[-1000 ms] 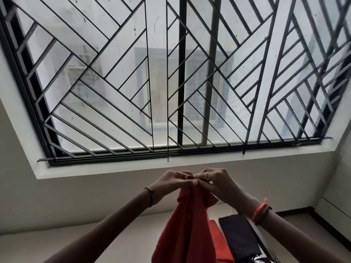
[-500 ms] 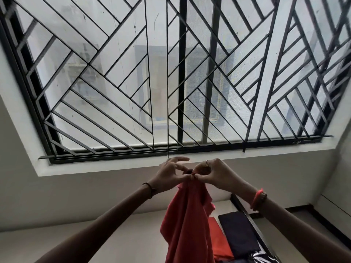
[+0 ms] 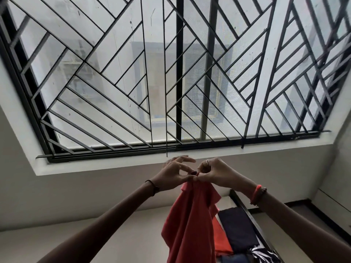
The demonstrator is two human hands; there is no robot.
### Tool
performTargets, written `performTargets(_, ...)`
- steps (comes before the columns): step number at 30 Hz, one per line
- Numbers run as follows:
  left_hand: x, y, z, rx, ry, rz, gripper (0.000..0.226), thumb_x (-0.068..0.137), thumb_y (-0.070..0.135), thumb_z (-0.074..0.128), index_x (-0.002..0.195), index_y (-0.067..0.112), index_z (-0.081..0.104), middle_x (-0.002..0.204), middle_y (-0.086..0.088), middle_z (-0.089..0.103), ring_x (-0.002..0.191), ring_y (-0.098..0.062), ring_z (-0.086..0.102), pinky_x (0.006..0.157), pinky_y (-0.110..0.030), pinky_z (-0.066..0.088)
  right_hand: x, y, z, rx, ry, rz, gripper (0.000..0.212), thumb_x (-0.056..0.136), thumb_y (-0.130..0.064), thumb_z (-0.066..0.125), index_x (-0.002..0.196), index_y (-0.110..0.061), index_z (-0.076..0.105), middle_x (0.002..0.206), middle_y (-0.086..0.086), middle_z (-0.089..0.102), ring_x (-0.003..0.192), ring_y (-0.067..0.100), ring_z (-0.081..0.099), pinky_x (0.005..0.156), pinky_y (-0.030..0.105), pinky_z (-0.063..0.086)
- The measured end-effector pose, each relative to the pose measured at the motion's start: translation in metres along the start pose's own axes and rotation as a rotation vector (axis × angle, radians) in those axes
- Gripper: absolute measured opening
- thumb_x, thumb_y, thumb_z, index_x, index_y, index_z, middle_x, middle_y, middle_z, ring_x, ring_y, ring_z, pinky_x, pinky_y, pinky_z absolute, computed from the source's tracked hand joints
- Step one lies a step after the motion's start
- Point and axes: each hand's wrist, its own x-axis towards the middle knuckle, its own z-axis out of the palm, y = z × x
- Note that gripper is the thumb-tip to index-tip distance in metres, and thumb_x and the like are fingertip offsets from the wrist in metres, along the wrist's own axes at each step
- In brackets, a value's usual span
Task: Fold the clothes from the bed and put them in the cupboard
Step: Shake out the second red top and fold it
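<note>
A red garment [image 3: 190,221] hangs down from both my hands, which are raised side by side just below the window sill. My left hand [image 3: 173,172] pinches its top edge with thumb and forefinger, the other fingers spread. My right hand [image 3: 212,172], with a ring on one finger, pinches the same top edge right beside the left. The garment's lower part runs out of the frame at the bottom. Below it lie an orange cloth [image 3: 221,238], a dark navy cloth [image 3: 237,228] and a black-and-white striped cloth [image 3: 264,253].
A large window with a black metal grille [image 3: 171,82] fills the upper view. A pale wall [image 3: 85,196] lies below the sill. A dark bar [image 3: 250,217], perhaps the bed's edge, runs along the clothes. A dark skirting [image 3: 326,221] runs at the lower right.
Both hands have risen with the red garment toward the window sill. The left hand's free fingers have spread apart.
</note>
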Motion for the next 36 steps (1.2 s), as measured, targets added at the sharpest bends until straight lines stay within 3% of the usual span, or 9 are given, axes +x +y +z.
performTargets(5, 0.001, -0.002, 0.001, -0.096, -0.047, -0.045, 0.041, 0.078, 0.050, 0.064, 0.101, 0.018, 0.074, 0.129, 0.014, 0.050, 0.133, -0.007, 0.033, 0.112, -0.034, 0.024, -0.003, 0.004, 0.008, 0.142, 0.051, 0.049, 0.013, 0.063, -0.027, 0.070, 0.065, -0.016, 0.064, 0.054, -0.011, 0.057, 0.052, -0.003, 0.049, 0.055, 0.014, 0.039)
performTargets(8, 0.000, -0.002, 0.004, -0.287, -0.009, -0.118, 0.018, 0.085, 0.017, 0.068, 0.098, 0.006, 0.073, 0.127, 0.005, 0.054, 0.124, -0.003, 0.040, 0.100, -0.014, 0.029, -0.004, 0.009, 0.012, 0.352, 0.052, 0.054, 0.005, 0.079, -0.007, 0.068, 0.075, -0.010, 0.066, 0.065, -0.004, 0.063, 0.061, 0.004, 0.056, 0.060, 0.015, 0.043)
performTargets(13, 0.001, -0.006, 0.006, -0.495, 0.069, -0.223, 0.017, 0.087, 0.006, 0.063, 0.098, -0.005, 0.071, 0.120, 0.006, 0.054, 0.103, 0.007, 0.051, 0.085, -0.006, 0.041, -0.003, 0.008, 0.014, 0.678, 0.126, 0.163, 0.024, 0.080, -0.001, 0.069, 0.100, -0.004, 0.056, 0.080, 0.018, 0.065, 0.064, 0.019, 0.062, 0.059, 0.022, 0.051)
performTargets(16, 0.000, -0.005, 0.007, -0.572, 0.103, -0.253, 0.015, 0.088, 0.002, 0.059, 0.096, -0.006, 0.069, 0.120, 0.004, 0.054, 0.099, 0.004, 0.054, 0.079, -0.005, 0.043, -0.002, 0.007, 0.015, 0.706, 0.146, 0.172, 0.025, 0.077, -0.004, 0.072, 0.096, -0.003, 0.056, 0.071, 0.010, 0.065, 0.058, 0.012, 0.062, 0.055, 0.020, 0.050)
performTargets(19, -0.001, -0.004, 0.013, -0.599, 0.144, -0.270, 0.019, 0.090, 0.004, 0.057, 0.103, -0.002, 0.068, 0.116, 0.001, 0.054, 0.100, 0.003, 0.052, 0.080, -0.004, 0.043, -0.002, 0.004, 0.021, 0.660, 0.128, 0.193, 0.004, 0.086, -0.004, 0.063, 0.089, -0.005, 0.060, 0.067, 0.001, 0.064, 0.055, 0.004, 0.060, 0.051, 0.014, 0.046)
performTargets(22, 0.000, -0.002, 0.015, -0.623, 0.160, -0.279, 0.023, 0.091, 0.007, 0.056, 0.111, -0.001, 0.066, 0.114, 0.001, 0.055, 0.102, 0.001, 0.051, 0.085, -0.005, 0.042, -0.003, 0.005, 0.023, 0.716, -0.026, 0.244, 0.016, 0.093, -0.017, 0.056, 0.095, -0.005, 0.066, 0.084, 0.004, 0.069, 0.072, 0.008, 0.065, 0.063, 0.016, 0.049)
performTargets(26, -0.002, -0.001, 0.015, -0.650, 0.146, -0.262, 0.025, 0.095, 0.015, 0.052, 0.107, 0.000, 0.066, 0.116, -0.004, 0.058, 0.110, -0.010, 0.052, 0.090, -0.012, 0.041, -0.006, -0.001, 0.015, 0.745, -0.015, 0.231, 0.015, 0.091, -0.016, 0.058, 0.087, -0.008, 0.070, 0.078, 0.000, 0.071, 0.073, 0.007, 0.066, 0.060, 0.016, 0.050)
performTargets(32, 0.001, 0.001, 0.029, -0.717, 0.192, -0.297, 0.065, 0.075, 0.081, 0.028, 0.066, 0.023, 0.055, 0.062, 0.006, 0.044, 0.056, -0.003, 0.041, 0.053, -0.016, 0.034, -0.007, -0.006, 0.017, 0.746, 0.004, 0.275, 0.014, 0.086, -0.014, 0.064, 0.075, -0.008, 0.071, 0.071, 0.002, 0.070, 0.068, 0.009, 0.066, 0.061, 0.018, 0.051)
performTargets(36, 0.005, -0.004, 0.041, -0.731, 0.209, -0.365, 0.057, 0.088, 0.066, 0.022, 0.076, 0.019, 0.050, 0.061, 0.002, 0.043, 0.047, -0.002, 0.039, 0.043, -0.014, 0.031, -0.010, -0.005, 0.021, 0.751, -0.016, 0.376, 0.018, 0.087, -0.008, 0.063, 0.069, -0.007, 0.065, 0.063, 0.002, 0.063, 0.058, 0.008, 0.061, 0.054, 0.018, 0.047)
